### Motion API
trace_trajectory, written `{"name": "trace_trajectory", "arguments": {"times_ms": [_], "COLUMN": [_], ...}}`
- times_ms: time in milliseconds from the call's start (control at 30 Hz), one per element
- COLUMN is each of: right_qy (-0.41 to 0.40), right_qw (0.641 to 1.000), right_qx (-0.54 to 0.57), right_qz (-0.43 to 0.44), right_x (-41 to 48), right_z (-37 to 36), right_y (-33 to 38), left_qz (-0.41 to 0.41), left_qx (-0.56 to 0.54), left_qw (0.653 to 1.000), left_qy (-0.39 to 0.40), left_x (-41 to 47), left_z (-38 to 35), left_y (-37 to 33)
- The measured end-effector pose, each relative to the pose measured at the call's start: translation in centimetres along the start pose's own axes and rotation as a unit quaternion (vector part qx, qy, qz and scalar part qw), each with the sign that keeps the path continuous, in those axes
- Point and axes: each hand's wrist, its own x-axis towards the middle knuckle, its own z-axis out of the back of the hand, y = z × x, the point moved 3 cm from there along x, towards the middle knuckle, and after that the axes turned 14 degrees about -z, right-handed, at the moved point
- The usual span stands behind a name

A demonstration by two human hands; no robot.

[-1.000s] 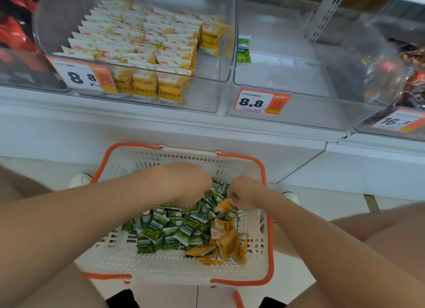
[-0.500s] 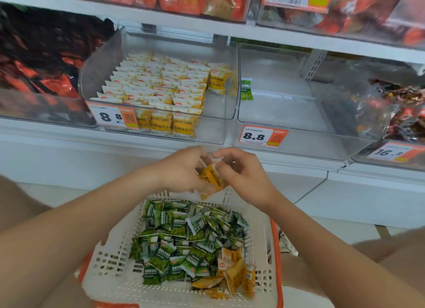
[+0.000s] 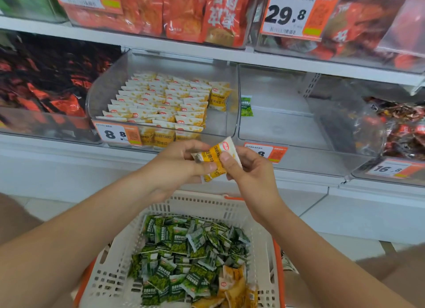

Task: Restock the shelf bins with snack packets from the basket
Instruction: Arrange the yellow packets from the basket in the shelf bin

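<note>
**Holding one yellow snack packet between both hands, in front of the shelf bins**

Seen from a head-worn camera looking down. Two bare forearms reach forward and meet at the centre. The left hand [image 3: 179, 167] and the right hand [image 3: 250, 169] both pinch one yellow snack packet [image 3: 212, 158], thumbs on its front and fingers curled behind it. The packet is tilted, white end uppermost, held in the air above the far rim of the basket [image 3: 207, 204] and just below the shelf edge.

The basket is white plastic with orange trim. It holds a heap of green packets [image 3: 184, 250], with a few yellow packets [image 3: 232, 287] at its right side.

Directly behind the hands stands a clear bin [image 3: 101, 100] filled with neat rows of matching yellow packets [image 3: 161, 102]; its price tag [image 3: 117, 134] reads 8.8. The neighbouring bin [image 3: 287, 128] to the right holds one green packet [image 3: 246, 106] against its left wall. Bins of red and orange bags [image 3: 184, 13] fill the shelf above.
</note>
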Motion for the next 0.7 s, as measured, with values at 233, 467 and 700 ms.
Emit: {"name": "trace_trajectory", "arguments": {"times_ms": [233,467,700], "right_qy": [-0.021,-0.182,-0.168], "right_qw": [0.990,0.886,0.607], "right_qx": [-0.112,-0.338,-0.757], "right_qz": [0.087,0.259,0.174], "right_x": [0.3,2.4,11.6], "right_z": [0.0,-1.0,-7.3], "right_y": [2.5,9.5,12.3], "left_qz": [-0.169,-0.297,-0.090], "left_qx": [0.184,0.482,0.675], "left_qw": [0.968,0.824,0.726], "left_qy": [0.020,-0.019,0.093], "left_x": [1.0,3.3,6.0], "left_z": [1.0,2.9,5.4], "left_y": [-2.3,-5.4,-3.6]}}
